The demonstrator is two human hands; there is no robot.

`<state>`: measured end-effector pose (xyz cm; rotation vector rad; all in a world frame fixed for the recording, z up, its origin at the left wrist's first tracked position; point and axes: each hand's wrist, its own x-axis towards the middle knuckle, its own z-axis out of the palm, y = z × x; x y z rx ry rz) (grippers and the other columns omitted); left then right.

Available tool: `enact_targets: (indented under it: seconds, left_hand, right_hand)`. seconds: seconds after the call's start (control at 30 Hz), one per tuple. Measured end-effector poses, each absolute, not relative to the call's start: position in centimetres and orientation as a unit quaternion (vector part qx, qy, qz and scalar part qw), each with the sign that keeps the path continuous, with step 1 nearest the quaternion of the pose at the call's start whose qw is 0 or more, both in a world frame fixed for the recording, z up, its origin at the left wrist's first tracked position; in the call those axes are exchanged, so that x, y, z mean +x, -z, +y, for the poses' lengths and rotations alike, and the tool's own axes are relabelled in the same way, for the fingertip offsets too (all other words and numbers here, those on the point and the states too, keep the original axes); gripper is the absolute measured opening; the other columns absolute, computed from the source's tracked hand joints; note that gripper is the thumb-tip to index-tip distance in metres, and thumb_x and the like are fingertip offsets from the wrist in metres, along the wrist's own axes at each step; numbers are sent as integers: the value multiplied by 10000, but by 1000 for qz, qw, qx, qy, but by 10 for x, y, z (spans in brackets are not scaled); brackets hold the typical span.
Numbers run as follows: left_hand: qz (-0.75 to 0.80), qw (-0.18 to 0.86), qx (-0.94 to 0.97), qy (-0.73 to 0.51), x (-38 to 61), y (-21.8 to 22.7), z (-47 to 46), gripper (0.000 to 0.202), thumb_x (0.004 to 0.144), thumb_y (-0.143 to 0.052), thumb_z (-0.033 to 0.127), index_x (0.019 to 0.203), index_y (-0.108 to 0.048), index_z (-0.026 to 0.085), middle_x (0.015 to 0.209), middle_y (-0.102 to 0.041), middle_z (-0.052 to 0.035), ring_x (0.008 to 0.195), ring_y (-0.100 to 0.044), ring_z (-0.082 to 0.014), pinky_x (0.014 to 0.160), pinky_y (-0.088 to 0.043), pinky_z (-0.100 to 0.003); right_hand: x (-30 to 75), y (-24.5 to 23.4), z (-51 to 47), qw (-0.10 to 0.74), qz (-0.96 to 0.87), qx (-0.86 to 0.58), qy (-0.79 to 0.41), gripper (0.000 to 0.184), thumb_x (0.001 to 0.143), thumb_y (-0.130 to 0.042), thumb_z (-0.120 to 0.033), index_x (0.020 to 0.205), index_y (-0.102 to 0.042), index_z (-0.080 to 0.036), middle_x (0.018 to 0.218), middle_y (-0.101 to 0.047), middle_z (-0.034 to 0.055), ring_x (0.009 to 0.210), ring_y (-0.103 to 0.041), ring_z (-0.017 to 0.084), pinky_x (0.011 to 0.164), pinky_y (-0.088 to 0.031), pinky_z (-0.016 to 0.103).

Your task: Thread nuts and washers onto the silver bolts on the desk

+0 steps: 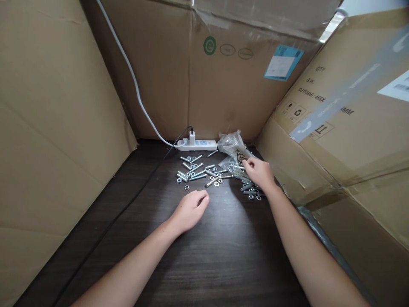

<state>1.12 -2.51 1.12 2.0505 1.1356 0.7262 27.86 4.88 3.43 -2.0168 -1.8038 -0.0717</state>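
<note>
Three cardboard walls (147, 76) enclose one dark wood-grain tabletop (207, 264). On it the right hand (260, 172) is at the crumpled clear plastic bag (231, 143), fingers curled in among film and bolts; which they grasp, if either, I cannot tell. The left hand (190, 209) lies just short of the loose bolts (198, 177), fingers bent and thumb near the forefinger, its palm hidden, so I cannot tell whether it grips anything. Good handling here probably means one piece at a time, kept low, film held clear of the threads, so rings don't roll.

Counting down in size: two cables, one white (134, 81) and one black (128, 204); apparently one bag; one power strip (211, 145); over a dozen bolts and sleeves left of the bag, with an uncountable heap (246, 186) below the right hand; two flat washers (216, 183) side by side; one lone ring (185, 187) nearest the person.
</note>
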Motion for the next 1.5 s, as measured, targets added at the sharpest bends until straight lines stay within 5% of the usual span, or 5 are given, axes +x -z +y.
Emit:
enact_targets:
  seconds: [0.17, 0.43, 1.5]
  left_hand:
    - [434, 334, 790, -275, 11, -10, -24, 255, 906, -364, 275, 713, -505, 189, 714, -549, 5, 722, -507, -153, 663, -359, -254]
    - [436, 344, 791, -257, 12, -11, -23, 252, 908, -359, 279, 719, -499, 188, 720, -533, 8, 731, -503, -151, 674, -354, -261]
    - [429, 345, 796, -251, 12, -13, -25, 220, 908, -377, 252, 750, -520, 197, 749, -546, 17, 769, -496, -152, 714, -378, -281]
  right_hand:
    - [316, -30, 0, 178, -677, -712, -60, 284, 819, -476, -403, 632, -533, -198, 560, -547, -9, 549, -488, 148, 534, -297, 243]
    - [358, -15, -34, 119, -691, -704, -108, 108, 701, -540, -200, 778, -615, -200, 791, -619, 29, 718, -568, 176, 638, -383, 258]
    - [310, -19, -30, 173, -756, -625, -87, 147, 801, -557, -271, 881, -674, -232, 885, -648, 25, 778, -592, 187, 669, -430, 279]
